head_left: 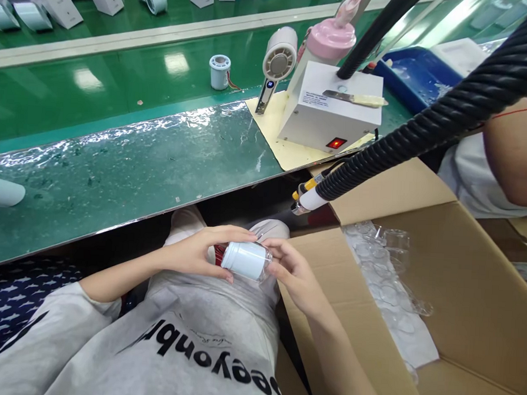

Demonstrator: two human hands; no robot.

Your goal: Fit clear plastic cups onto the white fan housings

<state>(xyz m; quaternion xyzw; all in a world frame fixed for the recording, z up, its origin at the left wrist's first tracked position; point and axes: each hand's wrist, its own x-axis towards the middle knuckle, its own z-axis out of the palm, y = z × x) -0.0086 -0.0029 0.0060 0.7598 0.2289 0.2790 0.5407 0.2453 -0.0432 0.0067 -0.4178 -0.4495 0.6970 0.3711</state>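
Over my lap, below the table's front edge, both hands hold a small white cylindrical part lying on its side, with a red piece showing behind it. My left hand wraps its fingers over the top and left end. My right hand pinches the right end, where a clear plastic cap or film sits. Both hands are closed on the part.
A green worktable with a wet-looking clear sheet lies ahead. On it stand a white box unit with a red lit switch, a white hand-held dryer and a pink-lidded bottle. A black corrugated hose crosses right. An open cardboard box of clear plastic caps sits right. Another person's arm is far right.
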